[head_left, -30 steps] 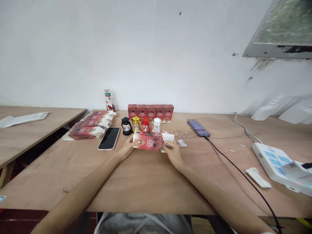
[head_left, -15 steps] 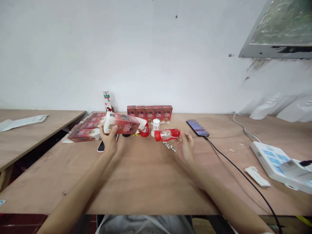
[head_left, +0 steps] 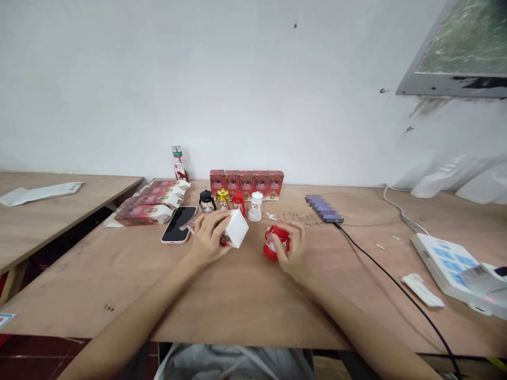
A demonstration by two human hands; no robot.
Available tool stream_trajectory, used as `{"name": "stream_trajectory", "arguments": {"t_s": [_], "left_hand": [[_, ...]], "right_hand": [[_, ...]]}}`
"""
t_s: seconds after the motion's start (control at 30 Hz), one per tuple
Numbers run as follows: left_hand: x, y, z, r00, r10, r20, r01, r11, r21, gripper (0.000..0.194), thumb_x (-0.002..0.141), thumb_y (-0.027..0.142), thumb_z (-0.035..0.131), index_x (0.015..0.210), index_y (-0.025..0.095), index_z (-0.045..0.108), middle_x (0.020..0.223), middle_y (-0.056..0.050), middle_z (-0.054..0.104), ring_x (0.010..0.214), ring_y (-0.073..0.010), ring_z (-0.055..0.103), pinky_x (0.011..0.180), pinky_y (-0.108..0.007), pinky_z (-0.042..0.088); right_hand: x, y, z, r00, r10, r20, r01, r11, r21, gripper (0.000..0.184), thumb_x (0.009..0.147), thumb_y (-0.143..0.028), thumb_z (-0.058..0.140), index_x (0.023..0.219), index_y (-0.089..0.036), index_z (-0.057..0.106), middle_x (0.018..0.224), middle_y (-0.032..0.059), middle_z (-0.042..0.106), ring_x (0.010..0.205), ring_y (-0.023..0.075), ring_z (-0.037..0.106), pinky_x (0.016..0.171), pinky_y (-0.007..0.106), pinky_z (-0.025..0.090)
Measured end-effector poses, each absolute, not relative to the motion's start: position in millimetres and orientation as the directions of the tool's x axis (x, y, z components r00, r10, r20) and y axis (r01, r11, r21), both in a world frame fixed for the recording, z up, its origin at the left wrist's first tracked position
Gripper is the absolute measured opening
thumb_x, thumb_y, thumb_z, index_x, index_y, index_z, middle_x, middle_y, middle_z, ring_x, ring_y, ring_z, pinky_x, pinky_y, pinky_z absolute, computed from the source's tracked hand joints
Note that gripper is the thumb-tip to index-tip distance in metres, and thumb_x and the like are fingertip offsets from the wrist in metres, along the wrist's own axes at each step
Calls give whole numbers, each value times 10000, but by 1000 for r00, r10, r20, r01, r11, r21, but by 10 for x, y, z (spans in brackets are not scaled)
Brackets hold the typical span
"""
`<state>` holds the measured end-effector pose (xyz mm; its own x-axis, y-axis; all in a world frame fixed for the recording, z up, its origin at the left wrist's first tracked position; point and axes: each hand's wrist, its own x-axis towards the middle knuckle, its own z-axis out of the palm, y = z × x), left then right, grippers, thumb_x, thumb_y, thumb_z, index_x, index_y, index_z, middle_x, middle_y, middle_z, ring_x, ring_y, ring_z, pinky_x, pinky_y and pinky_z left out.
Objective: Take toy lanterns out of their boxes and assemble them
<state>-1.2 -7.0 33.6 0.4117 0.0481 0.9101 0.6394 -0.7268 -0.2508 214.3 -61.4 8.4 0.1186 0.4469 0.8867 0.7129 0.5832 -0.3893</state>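
My left hand [head_left: 209, 236] is closed around a small red and white carton [head_left: 236, 229], whose white end faces right. To the right of it, my right hand [head_left: 295, 247] grips a red miniature lantern [head_left: 271, 250] that is tilted, with the fingers covering part of it. Behind the hands stands a row of small lanterns: a black one [head_left: 206, 200], a gold one [head_left: 222, 199], another red one [head_left: 238, 201] and a white one [head_left: 256, 206]. The carton partly hides the bases of the row.
Several red boxes [head_left: 246, 184] stand against the wall. Flattened-looking red cartons [head_left: 148, 205] lie at left, beside a pink-edged phone [head_left: 179, 225]. Small metal wires [head_left: 303, 218] lie near a second phone [head_left: 324, 208] with a black cable. A white power strip [head_left: 443, 264] sits at right.
The carton has come down and right, turning its white end to the right. The red lantern has moved lower and tipped from lying sideways. Both hands keep their hold.
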Motion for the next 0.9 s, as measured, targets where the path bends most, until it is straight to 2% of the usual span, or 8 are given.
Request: {"name": "stream_trajectory", "arguments": {"t_s": [0.07, 0.1, 0.23, 0.33, 0.5, 0.6, 0.73, 0.9], "left_hand": [[-8, -73, 327, 467, 16, 884, 609, -731, -308, 532, 730, 247, 582, 1225, 189, 392, 1071, -137, 639, 1031, -242, 583, 856, -390, 404], [-4, -81, 325, 494, -3, 870, 594, -729, -340, 506, 745, 269, 577, 1215, 196, 405, 1077, -137, 637, 1048, -242, 581, 865, -389, 413], [25, -137, 320, 569, -97, 816, 557, -685, -470, 331, 784, 259, 538, 1107, 226, 476, 1072, -119, 644, 1077, -225, 582, 898, -402, 417], [37, -149, 315, 593, -108, 798, 555, -663, -502, 255, 798, 232, 498, 1053, 224, 503, 1052, -127, 657, 1048, -231, 597, 886, -435, 407], [19, -102, 284, 641, -59, 765, 519, -702, -488, 260, 833, 274, 460, 1079, 204, 509, 1041, -127, 671, 1021, -242, 604, 820, -400, 414], [25, -96, 283, 624, -5, 781, 511, -754, -413, 327, 847, 317, 458, 1135, 166, 487, 1037, -138, 670, 1009, -242, 605, 820, -381, 424], [26, -93, 306, 573, 84, 815, 548, -779, -305, 404, 822, 308, 514, 1187, 146, 453, 1056, -145, 661, 993, -229, 609, 816, -357, 436], [-17, -41, 282, 645, 11, 764, 513, -747, -422, 327, 850, 301, 479, 1151, 172, 485, 1071, -128, 659, 1028, -238, 595, 871, -402, 419]], "right_hand": [[2023, -727, 70, -70, 377, 924, 748, 633, -201, 217, 814, -220, 539, 1029, -188, 531, 782, 39, 570, 715, 166, 540, 685, 334, 449], [1950, -779, 58, -120, 402, 908, 729, 656, -194, 279, 827, -212, 516, 1104, -179, 496, 720, 16, 543, 651, 152, 518, 639, 312, 444], [1712, -891, -9, -92, 617, 782, 640, 638, -428, 469, 861, -282, 462, 1285, -146, 316, 712, -5, 530, 614, 140, 521, 591, 281, 448], [1666, -886, -32, -45, 719, 693, 587, 581, -564, 418, 853, -305, 475, 1218, -153, 338, 674, -27, 527, 616, 139, 532, 616, 281, 445], [1682, -825, -32, 12, 823, 569, 418, 512, -750, 311, 786, -325, 557, 996, -203, 363, 588, -85, 445, 550, 116, 486, 580, 246, 419], [1691, -801, -62, 111, 810, 576, 405, 492, -770, 320, 716, -337, 611, 860, -225, 348, 658, -60, 458, 594, 118, 475, 586, 246, 414], [1701, -815, -83, 133, 781, 610, 408, 518, -752, 197, 759, -305, 535, 853, -218, 385, 781, -1, 511, 685, 133, 502, 636, 262, 434], [1720, -844, 11, -49, 820, 570, 366, 545, -754, 201, 807, -264, 486, 993, -192, 514, 898, 44, 622, 793, 152, 580, 714, 272, 464]]}}
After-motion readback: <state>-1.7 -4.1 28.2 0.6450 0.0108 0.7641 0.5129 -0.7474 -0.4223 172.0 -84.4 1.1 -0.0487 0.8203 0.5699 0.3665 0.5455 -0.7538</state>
